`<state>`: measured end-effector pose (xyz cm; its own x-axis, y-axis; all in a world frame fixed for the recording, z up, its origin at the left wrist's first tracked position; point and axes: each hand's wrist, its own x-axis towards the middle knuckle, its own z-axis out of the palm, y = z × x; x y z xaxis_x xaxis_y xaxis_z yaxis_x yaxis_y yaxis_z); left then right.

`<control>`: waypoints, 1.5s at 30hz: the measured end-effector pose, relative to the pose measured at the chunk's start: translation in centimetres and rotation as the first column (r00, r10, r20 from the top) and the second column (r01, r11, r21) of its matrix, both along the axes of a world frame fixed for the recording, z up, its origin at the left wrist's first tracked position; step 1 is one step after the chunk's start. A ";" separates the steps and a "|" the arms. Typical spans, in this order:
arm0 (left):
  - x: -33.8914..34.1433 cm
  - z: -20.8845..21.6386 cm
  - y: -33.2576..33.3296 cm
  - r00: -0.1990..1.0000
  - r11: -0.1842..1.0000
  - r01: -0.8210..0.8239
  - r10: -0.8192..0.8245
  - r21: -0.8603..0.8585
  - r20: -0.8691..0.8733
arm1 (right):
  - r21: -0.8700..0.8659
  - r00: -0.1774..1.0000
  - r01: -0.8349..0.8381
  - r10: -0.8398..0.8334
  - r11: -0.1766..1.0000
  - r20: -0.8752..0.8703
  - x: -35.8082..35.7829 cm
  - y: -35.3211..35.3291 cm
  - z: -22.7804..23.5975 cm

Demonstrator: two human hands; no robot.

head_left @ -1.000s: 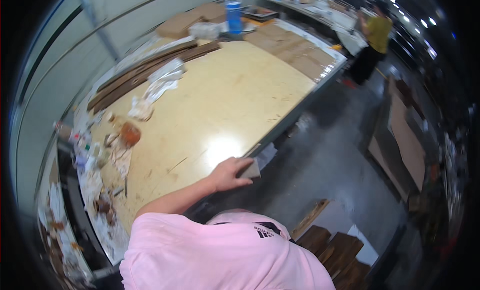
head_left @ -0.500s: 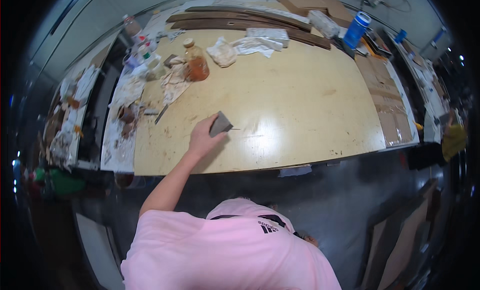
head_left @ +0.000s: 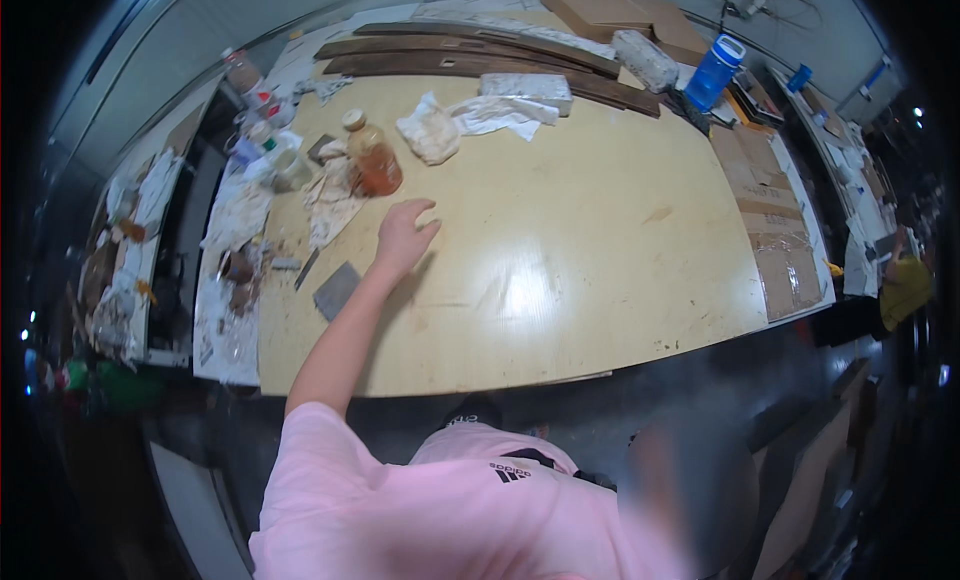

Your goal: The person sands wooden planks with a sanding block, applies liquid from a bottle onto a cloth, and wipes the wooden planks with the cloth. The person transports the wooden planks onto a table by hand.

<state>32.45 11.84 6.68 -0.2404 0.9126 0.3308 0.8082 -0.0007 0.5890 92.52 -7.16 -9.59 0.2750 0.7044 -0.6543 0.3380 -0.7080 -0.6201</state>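
My left hand [head_left: 403, 238] reaches over the pale tabletop [head_left: 560, 240] with nothing in it, thumb and bent fingers apart. Just beyond its fingers stands a clear bottle of amber-brown liquid [head_left: 376, 168] with a pale cap. Beside that bottle lies a stained rag [head_left: 333, 195]. A flat grey square pad [head_left: 337, 290] rests on the table next to my left forearm, which partly covers it. At the lower right a skin-coloured smear, seemingly my right hand or forearm [head_left: 655, 470], is blurred by motion, with a grey blurred shape beside it. Its fingers cannot be made out.
Long dark wooden strips [head_left: 470, 60] lie across the back, before a cardboard box [head_left: 620, 20]. A crumpled cloth [head_left: 430, 130] and a white block [head_left: 525, 90] are nearer. A blue bottle [head_left: 715, 72] stands back right. Bottles and papers clutter the left edge. Another person [head_left: 900, 295] is far right.
My left hand has let go of the grey pad, which now lies farther left, and has moved forward toward the amber bottle. A blurred shape has appeared at lower right. The view has shifted slightly.
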 end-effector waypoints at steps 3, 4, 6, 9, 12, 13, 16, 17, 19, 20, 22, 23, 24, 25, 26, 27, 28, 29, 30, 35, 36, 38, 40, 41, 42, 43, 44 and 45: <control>-0.8 -1.1 8.6 1.000 1.000 0.010 -0.010 0.004 -0.014 | 0.059 0.986 -0.164 0.164 0.985 -0.002 -4.2 -2.0 -0.2; -1.0 -1.5 11.2 0.998 0.999 -0.041 0.040 -0.011 -0.047 | 0.066 0.978 -0.210 0.211 0.975 -0.005 -5.5 -3.4 -0.4; -2.6 -2.7 15.6 0.986 0.990 -0.138 0.136 -0.013 -0.100 | -0.004 0.959 -0.283 0.283 0.959 0.027 -7.8 -6.5 -0.4; -1.3 -3.0 22.2 0.958 0.972 -0.234 0.227 -0.022 -0.176 | -0.103 0.974 -0.225 0.227 0.969 0.003 -9.5 -12.3 0.8; -3.0 -3.6 25.5 0.933 0.959 -0.281 0.261 -0.049 -0.248 | -0.115 0.976 -0.204 0.211 0.972 0.056 -8.0 -15.7 -0.8; -3.5 -3.9 26.3 0.924 0.956 -0.287 0.260 -0.059 -0.279 | -0.161 0.976 -0.173 0.192 0.972 0.107 -8.2 -16.3 0.0; -3.8 -3.0 27.5 0.933 0.953 -0.272 0.226 -0.136 -0.280 | -0.292 0.955 -0.060 0.140 0.955 0.261 -7.9 -18.2 1.8; -3.7 -2.0 27.5 0.942 0.937 -0.274 0.216 -0.217 -0.256 | -0.163 0.966 0.047 -0.003 0.985 0.258 -6.5 -17.9 1.4; -2.8 0.4 26.7 0.990 0.987 -0.122 0.129 -0.107 0.065 | -0.001 0.955 0.226 -0.221 0.974 0.198 -5.4 -15.4 2.3; -1.8 1.2 26.2 0.926 0.999 -0.009 -0.005 0.035 0.378 | 0.028 0.937 0.303 -0.304 0.952 0.173 -6.1 -11.7 5.3; 2.2 2.6 24.2 0.845 0.966 0.164 -0.241 0.198 0.477 | 0.183 0.916 0.295 -0.332 0.938 0.225 -5.2 -7.4 6.6; 4.2 3.8 23.2 0.712 0.881 0.281 -0.458 0.381 0.532 | 0.340 0.898 0.120 -0.248 0.933 0.364 -2.8 -6.7 4.5; 4.0 4.4 21.8 0.718 0.854 0.474 -0.515 0.214 0.468 | 0.340 0.942 0.224 -0.292 0.913 0.163 -6.0 -1.6 8.7; 4.5 5.6 20.7 0.713 0.849 0.486 -0.522 0.206 0.469 | 0.348 0.942 0.095 -0.197 0.933 0.272 -6.4 1.2 10.6; 5.2 7.1 19.8 0.612 0.826 0.506 -0.548 0.249 0.570 | 0.442 0.944 0.063 -0.197 0.895 0.264 -6.6 3.9 11.0; 6.0 8.5 19.5 0.496 0.800 0.520 -0.569 0.301 0.656 | 0.524 0.939 -0.031 -0.156 0.851 0.308 -6.5 6.4 11.4; 6.6 9.6 18.6 0.420 0.773 0.572 -0.563 0.274 0.712 | 0.592 0.957 -0.007 -0.166 0.806 0.237 -8.4 9.7 13.9; 7.3 10.8 17.5 0.418 0.770 0.581 -0.560 0.263 0.715 | 0.646 0.988 0.046 -0.130 0.762 0.084 -10.6 12.5 16.8; 8.7 12.3 16.2 0.406 0.709 0.678 -0.580 0.192 0.706 | 0.674 0.991 0.044 -0.119 0.737 0.065 -11.8 14.7 18.4; 14.3 15.9 11.3 0.347 0.410 0.909 -0.647 -0.075 0.679 | 0.834 0.917 -0.379 0.281 0.400 0.282 -20.6 22.5 29.2; 14.9 15.7 10.8 0.328 0.364 0.926 -0.660 -0.095 0.676 | 0.861 0.887 -0.426 0.316 0.277 0.337 -22.1 23.3 29.7; 15.0 16.1 9.6 0.351 0.395 0.915 -0.681 -0.080 0.642 | 0.739 0.827 -0.438 0.552 0.513 0.106 -23.7 24.2 30.3; 15.0 16.2 8.8 0.487 0.577 0.816 -0.660 -0.030 0.572 | 0.545 0.715 -0.505 0.678 0.669 -0.170 -23.7 23.7 30.4; 14.8 15.8 8.2 0.488 0.579 0.815 -0.659 -0.027 0.572 | 0.572 0.717 -0.423 0.646 0.703 -0.263 -23.6 22.8 30.1; 14.7 15.2 7.5 0.572 0.692 0.720 -0.632 0.049 0.524 | 0.593 0.707 -0.338 0.613 0.731 -0.353 -23.5 22.2 29.8; 14.2 14.3 6.8 0.652 0.782 0.609 -0.587 0.130 0.480 | 0.597 0.704 -0.341 0.618 0.726 -0.350 -23.5 21.7 29.4; 13.6 12.8 6.1 0.576 0.739 0.657 -0.620 0.148 0.533 | 0.580 0.629 -0.154 0.532 0.800 -0.566 -23.5 21.2 29.1; 13.7 12.2 4.6 0.591 0.712 0.695 -0.645 0.100 0.485 | 0.508 0.503 0.027 0.428 0.861 -0.751 -23.5 20.6 28.7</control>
